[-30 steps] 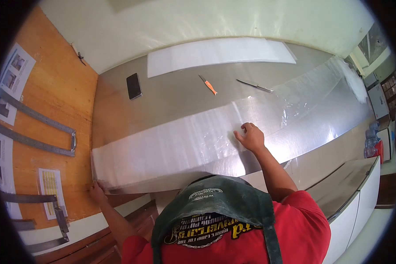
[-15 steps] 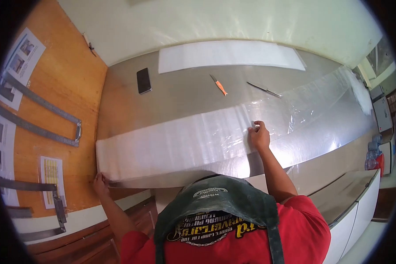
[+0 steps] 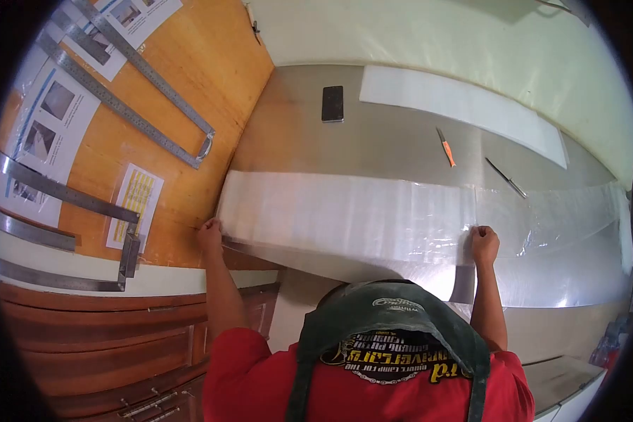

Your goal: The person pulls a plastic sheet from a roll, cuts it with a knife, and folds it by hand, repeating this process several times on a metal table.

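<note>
Since a second ago the right hand (image 3: 483, 244) has come off the middle of the plastic sheet (image 3: 344, 214) and down to its near edge, and the view has swung so that the sheet now lies nearly level across the steel table (image 3: 387, 141).

At the far left a wooden board (image 3: 211, 77) carries long metal rulers (image 3: 119, 103) and printed papers (image 3: 135, 205), with brown drawers (image 3: 105, 352) below it. The left hand (image 3: 209, 234) is at the seam where the board meets the table. Its fingers are curled together on the near left corner of the sheet, pinching it at the table's edge.

The sheet is clear and whitish. It lies flat along the front half of the table, from the left end past the right hand and on toward the right rim of the view, where it looks wrinkled. Behind it, well apart on bare steel, lie a dark phone (image 3: 332, 103), then a long white strip (image 3: 464, 104) against the back wall. An orange cutter (image 3: 446, 152) and a thin metal blade (image 3: 506, 178) sit just beyond the sheet's far edge.

The right hand is closed in a fist on the near edge of the sheet, knuckles up, and the film bunches slightly at the grip. Below, between the two arms, a green apron (image 3: 394, 323) hangs over a red shirt (image 3: 260, 380).
</note>
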